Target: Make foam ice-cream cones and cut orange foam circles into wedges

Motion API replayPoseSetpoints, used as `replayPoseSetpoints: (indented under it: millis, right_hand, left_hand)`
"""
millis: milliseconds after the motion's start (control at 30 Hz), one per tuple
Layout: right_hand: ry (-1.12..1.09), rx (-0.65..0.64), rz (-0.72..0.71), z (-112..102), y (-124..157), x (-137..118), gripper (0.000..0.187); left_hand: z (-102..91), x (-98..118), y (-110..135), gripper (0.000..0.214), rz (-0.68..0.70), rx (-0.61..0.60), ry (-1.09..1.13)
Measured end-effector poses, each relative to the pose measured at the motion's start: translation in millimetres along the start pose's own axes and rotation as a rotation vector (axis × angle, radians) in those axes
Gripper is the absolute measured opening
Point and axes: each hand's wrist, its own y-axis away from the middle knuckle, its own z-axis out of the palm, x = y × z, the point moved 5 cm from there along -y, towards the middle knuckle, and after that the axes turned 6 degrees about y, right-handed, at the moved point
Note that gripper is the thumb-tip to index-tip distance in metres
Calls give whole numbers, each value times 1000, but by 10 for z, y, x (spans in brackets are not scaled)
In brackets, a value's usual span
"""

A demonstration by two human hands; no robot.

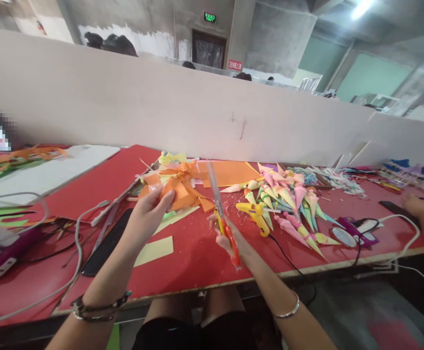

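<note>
My left hand (152, 210) is closed, pinching a piece of orange paper (180, 194) between thumb and fingers. More orange scraps and strips lie heaped just behind it. In my right hand (229, 238) is a pair of scissors (219, 204) with orange and yellow handles, its blades pointing up and away from me. The blades look blurred, and I cannot tell how far apart they are. Right of the scissors lies a yellow glue gun (254, 214). Beyond it is a pile of small paper cones (292, 194) in pink, yellow and green. A pale yellow paper piece (155, 251) lies flat near my left wrist.
A black phone (106, 245) lies left of my left forearm. White cables and purple power strips (359, 232) sit on both sides. Another person's hand (417, 206) rests at the far right. A white partition (197, 112) stands behind the red table (197, 272).
</note>
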Motion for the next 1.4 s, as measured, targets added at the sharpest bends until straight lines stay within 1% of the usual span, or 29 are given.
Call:
replayPoseSetpoints:
  millis: [100, 233, 300, 433, 600, 767, 933, 1067, 1233, 1300, 1400]
  right_hand:
    - [144, 14, -68, -56, 74, -111, 53]
    - [287, 43, 19, -49, 119, -71, 50]
    - [330, 48, 49, -32, 143, -41, 51]
    - [353, 42, 33, -18, 180, -29, 54]
    - [343, 39, -4, -46, 178, 1, 44]
    - [404, 42, -2, -114, 164, -37, 35]
    - [398, 51, -56, -165, 141, -141, 34]
    - [388, 40, -87, -164, 129, -145, 33]
    - [345, 16, -29, -153, 136, -98, 39]
    - [367, 9, -7, -150, 145, -92, 39]
    - [433, -5, -20, -143, 157, -111, 35]
  left_hand:
    - [39, 29, -29, 32, 26, 4, 56]
    - [20, 56, -35, 32, 103, 85, 123]
    - [-4, 76, -13, 32, 143, 129, 83]
    - [-19, 109, 45, 33, 189, 160, -17]
    - [34, 109, 75, 27, 185, 88, -59]
    - [43, 109, 46, 27, 195, 47, -91]
    - [77, 89, -5, 27, 203, -14, -55]
    - [91, 69, -19, 27, 192, -28, -65]
    - [70, 38, -18, 28, 169, -45, -65]
    - [56, 26, -17, 28, 164, -52, -76]
    - [50, 31, -9, 31, 185, -64, -144]
